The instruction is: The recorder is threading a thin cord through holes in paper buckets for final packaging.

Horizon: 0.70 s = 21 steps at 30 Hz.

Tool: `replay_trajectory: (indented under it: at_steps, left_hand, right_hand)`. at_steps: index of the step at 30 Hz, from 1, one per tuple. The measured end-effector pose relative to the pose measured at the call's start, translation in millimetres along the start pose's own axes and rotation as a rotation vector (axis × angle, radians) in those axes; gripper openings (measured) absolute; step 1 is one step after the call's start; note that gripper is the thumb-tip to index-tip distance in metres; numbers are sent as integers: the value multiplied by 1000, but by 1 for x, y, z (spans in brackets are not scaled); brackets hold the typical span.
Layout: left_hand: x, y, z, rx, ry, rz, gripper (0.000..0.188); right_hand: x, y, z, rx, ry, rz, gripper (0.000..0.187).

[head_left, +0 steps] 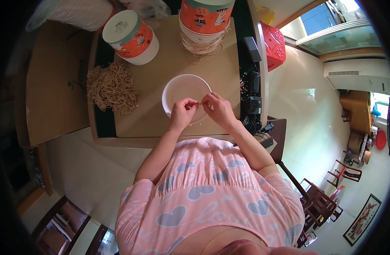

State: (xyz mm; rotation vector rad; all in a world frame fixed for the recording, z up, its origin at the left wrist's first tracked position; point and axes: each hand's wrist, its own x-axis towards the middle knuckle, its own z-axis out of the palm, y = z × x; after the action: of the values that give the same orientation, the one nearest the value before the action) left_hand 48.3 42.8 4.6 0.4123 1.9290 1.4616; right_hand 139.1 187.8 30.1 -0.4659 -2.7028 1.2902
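Observation:
Over the near rim of a white paper bucket, open side up, my two hands meet fingertip to fingertip. My left hand pinches one end of a thin tan string; its thumb and forefinger are pressed together. The other end sits between the fingertips of my right hand. Most of that string is hidden by the fingers. A tangled heap of tan string lies to the left. Behind the bucket stands an upside-down stack of orange-printed paper buckets, with loops of string hanging around its lower rims.
A shorter stack of orange buckets stands at the far left, near a bagged stack of white ones. A brown cardboard sheet covers the table. Black power adapters line its right edge, with a red plastic stool beyond.

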Motion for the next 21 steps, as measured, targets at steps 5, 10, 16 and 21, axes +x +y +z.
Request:
replay_trajectory:
  at_steps: [5, 10, 16, 21]
  left_hand:
    - [0, 0, 1, -20, -6, -13, 9]
    - [0, -2, 1, -9, -7, 9, 8]
    - [-1, 1, 1, -24, -11, -22, 8]
    - [-4, 0, 1, 68, 9, 69, 10]
  right_hand:
    - [-3, 0, -1, -60, -29, -42, 13]
    - [-4, -7, -2, -59, -5, -32, 17]
    - [-6, -6, 1, -61, 9, -2, 12]
    - [-6, -5, 2, -55, 19, -8, 9]
